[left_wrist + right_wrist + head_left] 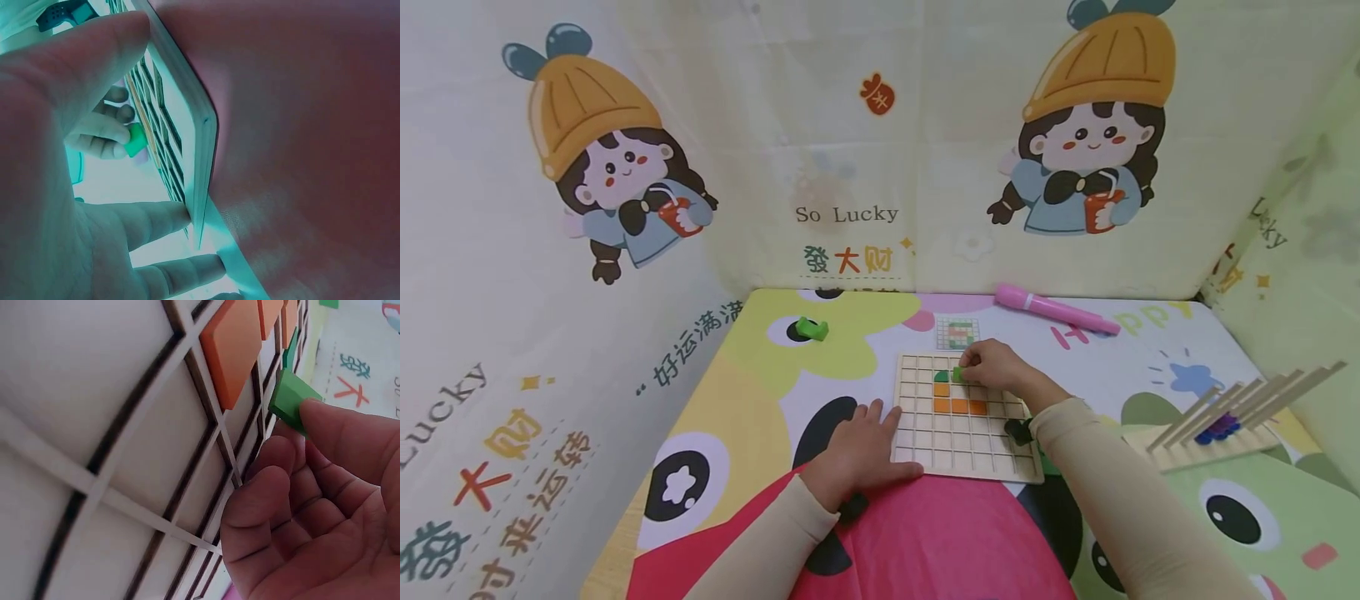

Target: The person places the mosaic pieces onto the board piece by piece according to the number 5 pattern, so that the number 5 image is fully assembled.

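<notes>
A wooden grid board [925, 454] lies flat on the cloth, with several orange square tiles [959, 406] in its cells and a dark green tile [942, 377] above them. My right hand [1000, 367] is over the upper part of the board and pinches a light green tile [290, 397] between thumb and finger. That tile is tilted beside the dark green one; whether it touches the board I cannot tell. My left hand [861, 446] rests at the board's lower left, fingers spread and straight, thumb along the near edge [203, 137].
Behind the board lies a small pattern card [958, 332], with a pink marker-shaped stick [1056, 310] to its right. A light green piece [812, 328] sits at the far left. On the right stands a wooden rack with pegs [1206, 450], bearing purple-blue pieces.
</notes>
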`<act>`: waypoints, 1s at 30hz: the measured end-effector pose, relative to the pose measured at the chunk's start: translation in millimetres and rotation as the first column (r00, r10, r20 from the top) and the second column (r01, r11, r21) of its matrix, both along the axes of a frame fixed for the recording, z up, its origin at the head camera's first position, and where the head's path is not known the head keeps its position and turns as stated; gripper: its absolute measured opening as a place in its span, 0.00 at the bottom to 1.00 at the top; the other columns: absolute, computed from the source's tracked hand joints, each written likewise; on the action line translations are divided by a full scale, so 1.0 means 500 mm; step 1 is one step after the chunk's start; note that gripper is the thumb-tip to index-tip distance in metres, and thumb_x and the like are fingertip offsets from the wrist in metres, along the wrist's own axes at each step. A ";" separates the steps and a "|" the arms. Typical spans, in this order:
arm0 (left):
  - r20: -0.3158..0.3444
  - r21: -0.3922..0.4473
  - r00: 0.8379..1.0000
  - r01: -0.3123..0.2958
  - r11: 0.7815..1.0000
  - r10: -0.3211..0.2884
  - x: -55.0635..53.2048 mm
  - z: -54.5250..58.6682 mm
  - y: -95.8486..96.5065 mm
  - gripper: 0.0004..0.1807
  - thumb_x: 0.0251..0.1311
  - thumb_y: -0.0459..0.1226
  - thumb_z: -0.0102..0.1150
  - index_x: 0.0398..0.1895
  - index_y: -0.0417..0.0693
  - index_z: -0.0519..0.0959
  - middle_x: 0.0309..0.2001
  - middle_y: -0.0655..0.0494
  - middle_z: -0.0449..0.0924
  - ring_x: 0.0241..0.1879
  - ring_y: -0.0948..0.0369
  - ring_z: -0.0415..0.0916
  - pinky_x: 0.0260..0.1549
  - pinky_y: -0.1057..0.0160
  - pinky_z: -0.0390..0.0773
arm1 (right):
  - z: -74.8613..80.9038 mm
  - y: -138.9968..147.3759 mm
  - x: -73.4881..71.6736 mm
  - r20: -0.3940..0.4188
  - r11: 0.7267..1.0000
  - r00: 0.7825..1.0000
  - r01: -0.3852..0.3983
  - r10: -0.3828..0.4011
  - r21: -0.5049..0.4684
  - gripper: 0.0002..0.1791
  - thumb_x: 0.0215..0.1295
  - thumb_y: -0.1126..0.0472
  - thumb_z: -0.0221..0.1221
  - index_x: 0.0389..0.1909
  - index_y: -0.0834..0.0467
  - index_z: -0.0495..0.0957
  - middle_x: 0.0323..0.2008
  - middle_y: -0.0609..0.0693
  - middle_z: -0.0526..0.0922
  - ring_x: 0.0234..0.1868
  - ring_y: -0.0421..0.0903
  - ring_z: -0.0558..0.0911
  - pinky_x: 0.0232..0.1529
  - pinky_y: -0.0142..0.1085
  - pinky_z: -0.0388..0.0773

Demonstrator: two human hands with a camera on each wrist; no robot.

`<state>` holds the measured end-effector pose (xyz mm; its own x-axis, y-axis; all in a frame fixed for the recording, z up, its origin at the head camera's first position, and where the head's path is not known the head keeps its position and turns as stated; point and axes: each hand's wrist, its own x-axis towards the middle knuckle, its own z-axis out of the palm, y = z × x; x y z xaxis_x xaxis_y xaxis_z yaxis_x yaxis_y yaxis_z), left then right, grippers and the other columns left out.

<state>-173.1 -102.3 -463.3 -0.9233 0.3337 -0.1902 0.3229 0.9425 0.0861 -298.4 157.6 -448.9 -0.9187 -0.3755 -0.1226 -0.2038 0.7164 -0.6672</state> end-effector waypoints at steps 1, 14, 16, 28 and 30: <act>0.001 -0.001 1.000 -0.001 1.000 0.001 0.000 0.000 0.001 0.56 0.52 0.73 0.61 0.79 0.53 0.64 0.74 0.46 0.65 0.70 0.45 0.66 0.60 0.46 0.79 | -0.001 -0.001 -0.001 -0.006 1.000 1.000 -0.002 0.002 0.009 0.05 0.68 0.63 0.63 0.40 0.61 0.81 0.37 0.52 0.82 0.39 0.47 0.76 0.42 0.39 0.75; -0.012 0.011 1.000 0.001 1.000 -0.001 0.002 -0.002 0.001 0.56 0.51 0.72 0.63 0.79 0.52 0.65 0.74 0.46 0.66 0.70 0.45 0.66 0.58 0.46 0.80 | -0.001 -0.025 -0.006 -0.065 0.986 0.998 0.008 0.002 0.164 0.04 0.69 0.63 0.62 0.38 0.59 0.83 0.35 0.51 0.83 0.39 0.48 0.77 0.47 0.44 0.76; -0.012 0.011 1.000 -0.001 1.000 0.001 0.001 -0.003 0.002 0.56 0.51 0.72 0.63 0.79 0.52 0.65 0.73 0.46 0.66 0.70 0.45 0.66 0.58 0.46 0.80 | -0.002 -0.028 -0.007 -0.077 0.981 0.997 0.004 0.011 0.194 0.05 0.69 0.63 0.61 0.38 0.60 0.84 0.35 0.52 0.84 0.39 0.49 0.78 0.48 0.45 0.77; -0.012 0.005 1.000 0.000 1.000 0.000 0.005 0.000 0.004 0.56 0.51 0.72 0.63 0.79 0.52 0.65 0.74 0.45 0.66 0.70 0.45 0.67 0.58 0.46 0.80 | -0.003 -0.018 -0.004 -0.088 0.982 0.996 0.000 0.017 0.190 0.06 0.70 0.62 0.60 0.41 0.58 0.85 0.41 0.53 0.87 0.42 0.50 0.80 0.51 0.48 0.79; -0.004 0.011 1.000 -0.005 1.000 0.005 0.005 0.001 0.003 0.56 0.51 0.71 0.64 0.79 0.52 0.65 0.74 0.45 0.65 0.70 0.45 0.66 0.58 0.46 0.80 | 0.000 -0.007 0.000 -0.088 0.988 0.996 0.012 0.002 0.155 0.07 0.72 0.61 0.59 0.43 0.58 0.85 0.41 0.53 0.86 0.42 0.50 0.80 0.49 0.47 0.79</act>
<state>-170.7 -100.7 -462.5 -0.9258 0.3308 -0.1830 0.3183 0.9432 0.0947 -298.6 154.2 -449.1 -0.9302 -0.3536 -0.0982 -0.2526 0.8111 -0.5275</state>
